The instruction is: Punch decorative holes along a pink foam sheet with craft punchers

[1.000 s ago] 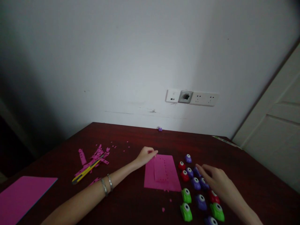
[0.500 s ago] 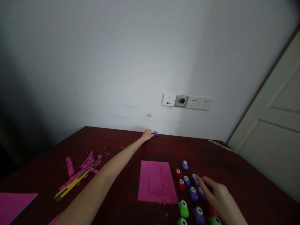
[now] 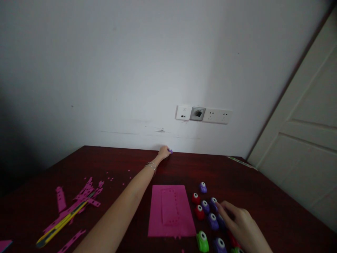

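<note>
At the far edge of the table, my left hand (image 3: 164,152) is closed on a small purple craft punch (image 3: 170,151) with a white round top. My right hand (image 3: 237,218) is at the cluster of punches, its thumb against another purple craft punch (image 3: 213,203) and its fingers curled; part of that grip is hidden. Beside it stand red punches (image 3: 199,212), other purple punches (image 3: 213,222) and a green punch (image 3: 202,241). Between my arms lies a pink sheet (image 3: 155,211), with a smaller pink card (image 3: 169,207) on it that has small marks along its edges.
Pink punched scraps (image 3: 85,191) and a yellow box cutter (image 3: 61,225) lie on the dark red table (image 3: 126,158) to the left. Behind are a wall with sockets (image 3: 216,116) and a white door (image 3: 302,123). A thin patterned strip (image 3: 242,162) rests at the back right.
My left hand has closed around the purple punch at the far edge. My right hand stays at the cluster. The whole view has shifted slightly.
</note>
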